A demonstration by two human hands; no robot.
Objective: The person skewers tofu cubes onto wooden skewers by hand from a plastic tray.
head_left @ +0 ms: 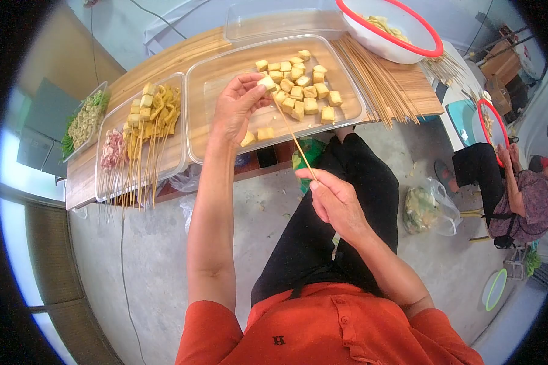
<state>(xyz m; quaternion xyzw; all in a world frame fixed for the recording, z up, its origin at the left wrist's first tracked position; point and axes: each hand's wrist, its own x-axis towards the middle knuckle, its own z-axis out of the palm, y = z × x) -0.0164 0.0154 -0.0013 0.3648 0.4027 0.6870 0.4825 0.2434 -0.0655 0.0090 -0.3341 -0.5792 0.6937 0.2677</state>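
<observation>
My left hand (243, 103) pinches a pale fried tofu cube (266, 83) over the large clear tray. The tip of a bamboo skewer (296, 141) meets this cube; whether it has pierced it I cannot tell. My right hand (337, 202) grips the skewer's lower end between thumb and fingers, above my lap. Many tofu cubes (310, 92) are heaped in the right half of the clear tray (210, 67), with a few loose ones near its front edge.
Left of it, a second tray (181, 100) holds loaded skewers (155, 109) and pink meat (113, 149). Bare skewers (374, 79) lie at right beside a red-rimmed bowl (377, 45). Farther left is a greens tray (86, 121). Another person (523, 201) sits at far right near a plastic bag (429, 207).
</observation>
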